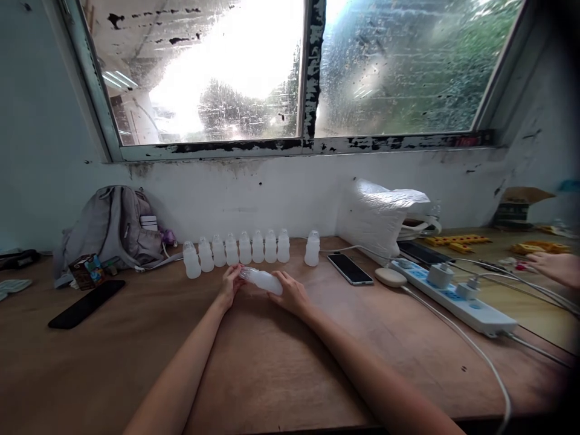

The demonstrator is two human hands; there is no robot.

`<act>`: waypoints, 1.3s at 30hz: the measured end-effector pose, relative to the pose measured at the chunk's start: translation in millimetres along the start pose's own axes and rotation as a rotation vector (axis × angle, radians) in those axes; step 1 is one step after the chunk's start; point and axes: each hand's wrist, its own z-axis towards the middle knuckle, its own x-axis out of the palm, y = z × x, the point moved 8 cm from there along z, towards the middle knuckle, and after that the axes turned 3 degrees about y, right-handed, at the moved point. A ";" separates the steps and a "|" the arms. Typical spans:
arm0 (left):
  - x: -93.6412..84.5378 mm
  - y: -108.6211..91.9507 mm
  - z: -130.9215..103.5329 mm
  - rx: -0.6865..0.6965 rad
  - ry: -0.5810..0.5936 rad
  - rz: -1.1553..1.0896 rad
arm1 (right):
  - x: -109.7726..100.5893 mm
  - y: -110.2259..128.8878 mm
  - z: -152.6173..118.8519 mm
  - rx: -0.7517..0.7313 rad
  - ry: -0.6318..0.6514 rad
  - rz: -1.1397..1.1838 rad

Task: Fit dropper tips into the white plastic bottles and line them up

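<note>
Between my hands a translucent white plastic bottle (267, 282) lies tilted on its side, just over the wooden table (254, 368). My left hand (232, 283) is closed on its clear top end. The wide base sits in the grip of my right hand (290, 291). Behind them stands a row of several similar upright bottles (244, 248), each with a clear cap. A single matching bottle (312, 249) stands apart, to the right of the row.
To the right lie a smartphone (350, 268), a round white puck (390, 277) and a power strip (457, 296) with cables. At left are a grey backpack (109, 223), a small carton (87, 270) and a black phone (86, 304). Another person's hand (555, 267) reaches in at far right.
</note>
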 end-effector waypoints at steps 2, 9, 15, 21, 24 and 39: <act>-0.9 0.6 -0.2 0.000 -0.003 0.006 | 0.2 0.9 -0.3 -0.008 0.003 -0.015; -3.3 7.0 2.1 -0.038 -0.028 0.068 | -6.9 4.6 -0.8 -0.043 -0.085 -0.105; 1.3 10.9 -1.0 -0.101 0.011 0.167 | -12.9 2.2 -1.5 -0.034 -0.179 -0.119; 2.4 6.0 -4.1 -0.044 0.007 0.194 | -10.0 -3.3 0.8 -0.026 -0.198 -0.058; 0.2 1.1 -3.3 0.016 0.000 0.191 | -9.2 -10.8 2.9 -0.017 -0.197 0.061; -0.2 -5.0 -1.3 0.127 0.113 0.197 | -12.4 -28.5 6.3 -0.044 -0.109 0.411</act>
